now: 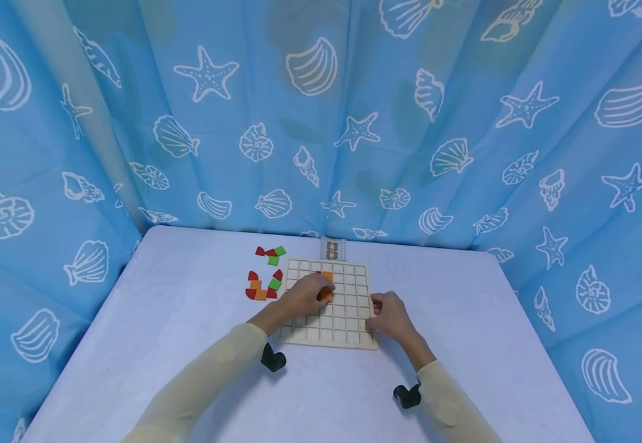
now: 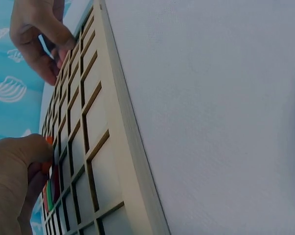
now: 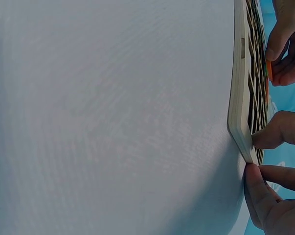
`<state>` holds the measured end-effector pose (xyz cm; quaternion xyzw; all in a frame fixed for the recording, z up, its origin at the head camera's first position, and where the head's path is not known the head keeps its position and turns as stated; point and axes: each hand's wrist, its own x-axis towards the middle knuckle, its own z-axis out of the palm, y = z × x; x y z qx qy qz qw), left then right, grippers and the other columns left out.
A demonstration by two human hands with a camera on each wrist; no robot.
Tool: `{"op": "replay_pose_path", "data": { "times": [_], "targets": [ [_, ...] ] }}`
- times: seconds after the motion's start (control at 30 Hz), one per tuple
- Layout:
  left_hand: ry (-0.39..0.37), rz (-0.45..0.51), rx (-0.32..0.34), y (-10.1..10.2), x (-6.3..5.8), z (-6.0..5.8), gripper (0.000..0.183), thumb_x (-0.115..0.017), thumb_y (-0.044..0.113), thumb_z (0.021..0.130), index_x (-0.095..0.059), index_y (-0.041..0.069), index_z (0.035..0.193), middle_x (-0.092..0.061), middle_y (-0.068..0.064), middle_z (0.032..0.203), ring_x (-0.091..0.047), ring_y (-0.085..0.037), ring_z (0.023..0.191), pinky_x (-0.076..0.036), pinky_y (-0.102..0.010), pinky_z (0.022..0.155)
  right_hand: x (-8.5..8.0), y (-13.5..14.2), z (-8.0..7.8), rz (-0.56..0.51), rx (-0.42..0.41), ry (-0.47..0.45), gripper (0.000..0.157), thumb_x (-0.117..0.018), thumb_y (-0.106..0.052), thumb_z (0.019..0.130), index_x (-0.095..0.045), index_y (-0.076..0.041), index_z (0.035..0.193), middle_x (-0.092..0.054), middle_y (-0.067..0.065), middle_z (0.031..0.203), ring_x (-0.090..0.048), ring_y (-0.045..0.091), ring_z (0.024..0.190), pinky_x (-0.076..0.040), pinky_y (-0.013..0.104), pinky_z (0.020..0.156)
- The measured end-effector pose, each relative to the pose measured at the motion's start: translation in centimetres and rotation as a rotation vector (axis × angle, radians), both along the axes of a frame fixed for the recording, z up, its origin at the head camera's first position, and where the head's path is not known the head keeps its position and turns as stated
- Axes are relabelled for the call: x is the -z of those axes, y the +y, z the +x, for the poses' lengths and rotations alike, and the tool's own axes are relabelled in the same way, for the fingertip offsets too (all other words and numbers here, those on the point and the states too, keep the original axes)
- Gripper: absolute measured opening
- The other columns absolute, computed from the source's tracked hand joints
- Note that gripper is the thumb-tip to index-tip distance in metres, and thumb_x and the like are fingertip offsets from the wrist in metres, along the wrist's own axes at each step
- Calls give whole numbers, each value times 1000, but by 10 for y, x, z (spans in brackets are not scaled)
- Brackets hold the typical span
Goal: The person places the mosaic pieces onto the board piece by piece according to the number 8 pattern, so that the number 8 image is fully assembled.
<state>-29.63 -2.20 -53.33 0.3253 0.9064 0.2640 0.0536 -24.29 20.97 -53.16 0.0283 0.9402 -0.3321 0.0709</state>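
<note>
A wooden grid board with rows of square cells lies on the table. My left hand is over its middle, pinching an orange tile between thumb and fingers. Another orange tile sits in the grid just beyond that hand, and a bit of red shows beside it. In the left wrist view, green and red pieces show beneath the left hand, partly hidden by it. My right hand grips the board's right edge, thumb on top and fingers along the side.
Left of the board lie loose red, orange and green tiles, with a smaller group of red and green tiles farther back. Behind the board is a small patterned card. A blue shell-print curtain hangs behind the white table.
</note>
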Motion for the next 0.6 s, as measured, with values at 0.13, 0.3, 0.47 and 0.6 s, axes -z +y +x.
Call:
{"op": "replay_pose_path", "data": {
  "times": [0.13, 0.3, 0.47, 0.6],
  "targets": [
    [-10, -12, -13, 3, 0, 0, 34, -72, 16, 89, -65, 10, 122, -63, -3, 118, -54, -16, 103, -47, -28, 96, -1, -1, 0, 6, 8, -4, 69, -81, -3, 70, -53, 8, 132, -52, 13, 109, -51, 22, 94, -49, 33, 80],
    [-29, -20, -13, 4, 1, -1, 36, -73, 16, 88, -64, 10, 122, -62, -3, 120, -53, -17, 105, -47, -28, 96, -1, -1, 1, 16, 4, 6, 70, -81, -3, 70, -53, 8, 132, -52, 13, 108, -51, 22, 93, -49, 33, 79],
    [-68, -30, -18, 5, 0, -3, 34, -72, 14, 89, -64, 12, 122, -62, -1, 119, -52, -15, 104, -46, -27, 96, -1, -1, 1, 19, 5, 13, 69, -81, -5, 71, -53, 8, 132, -52, 13, 108, -51, 22, 93, -50, 33, 79],
    [-78, -42, 0, 7, -4, -3, 30, -72, 11, 88, -66, 13, 118, -62, 0, 117, -52, -15, 104, -46, -27, 95, -1, -1, 2, 12, 11, 10, 70, -82, -6, 71, -53, 8, 133, -52, 12, 108, -52, 22, 93, -50, 32, 80]
  ]
}}
